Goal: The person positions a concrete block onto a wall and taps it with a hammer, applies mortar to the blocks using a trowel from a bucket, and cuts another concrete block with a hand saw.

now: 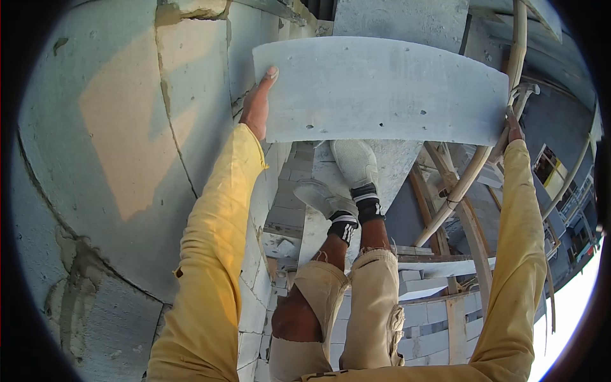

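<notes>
A long pale grey block [382, 89] is held level between my two hands, above my shoes. My left hand [257, 107] presses on its left end, with the thumb near the upper corner. At the right end my right hand [514, 126] grips the block, its fingers partly hidden. Just beside that hand, a hammer [526, 90] is lodged near a wooden pole [468, 175]. Both arms are stretched out in yellow sleeves.
A block wall [127, 127] with mortar joints runs along the left. My feet [353, 165] stand on a narrow grey platform [318, 235]. Poles and timbers cross on the right, with stacked blocks [423, 286] lower down. A grey slab [401, 19] lies beyond the held block.
</notes>
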The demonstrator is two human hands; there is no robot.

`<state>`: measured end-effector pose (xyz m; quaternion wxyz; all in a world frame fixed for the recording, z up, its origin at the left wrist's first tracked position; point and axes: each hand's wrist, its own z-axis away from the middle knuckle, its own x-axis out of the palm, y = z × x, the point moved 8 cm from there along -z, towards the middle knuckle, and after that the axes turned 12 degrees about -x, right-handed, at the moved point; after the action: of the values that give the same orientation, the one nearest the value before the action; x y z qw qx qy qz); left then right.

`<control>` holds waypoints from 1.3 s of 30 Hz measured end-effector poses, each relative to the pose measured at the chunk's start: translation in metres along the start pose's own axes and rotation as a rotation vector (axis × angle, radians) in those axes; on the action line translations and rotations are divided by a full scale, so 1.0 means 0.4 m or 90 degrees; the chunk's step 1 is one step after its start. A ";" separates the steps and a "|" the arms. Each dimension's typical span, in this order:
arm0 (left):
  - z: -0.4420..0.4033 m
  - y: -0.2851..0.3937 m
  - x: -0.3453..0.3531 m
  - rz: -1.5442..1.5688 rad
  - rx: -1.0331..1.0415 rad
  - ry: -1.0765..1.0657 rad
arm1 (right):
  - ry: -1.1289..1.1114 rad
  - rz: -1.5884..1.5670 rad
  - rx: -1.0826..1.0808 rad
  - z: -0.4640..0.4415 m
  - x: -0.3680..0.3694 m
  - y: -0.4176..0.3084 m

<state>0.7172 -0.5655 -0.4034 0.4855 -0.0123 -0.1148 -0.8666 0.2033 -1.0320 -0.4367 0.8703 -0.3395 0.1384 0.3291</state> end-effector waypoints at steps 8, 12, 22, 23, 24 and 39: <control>0.628 -0.212 0.001 0.011 0.009 0.211 | -0.044 0.063 -0.060 0.235 -0.131 0.116; 1.034 -0.220 0.052 0.000 0.032 0.256 | -0.065 0.090 -0.051 0.479 -0.196 0.160; 1.771 -0.052 0.180 -0.307 0.234 0.203 | -0.006 -0.180 0.081 1.224 -0.519 -0.009; 1.841 -0.027 0.181 -0.334 0.242 0.185 | 0.026 -0.246 0.104 1.317 -0.579 -0.053; 1.910 -0.002 0.182 -0.359 0.249 0.168 | 0.054 -0.264 0.056 1.410 -0.662 -0.118; 2.200 -0.192 -0.011 -0.078 0.248 0.136 | -0.037 -0.079 -0.126 1.565 -0.740 -0.632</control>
<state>0.5754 -0.3378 0.4384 0.4346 0.1805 -0.2282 -0.8523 0.1621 -0.8867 0.2849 0.8548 -0.4220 0.0586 0.2964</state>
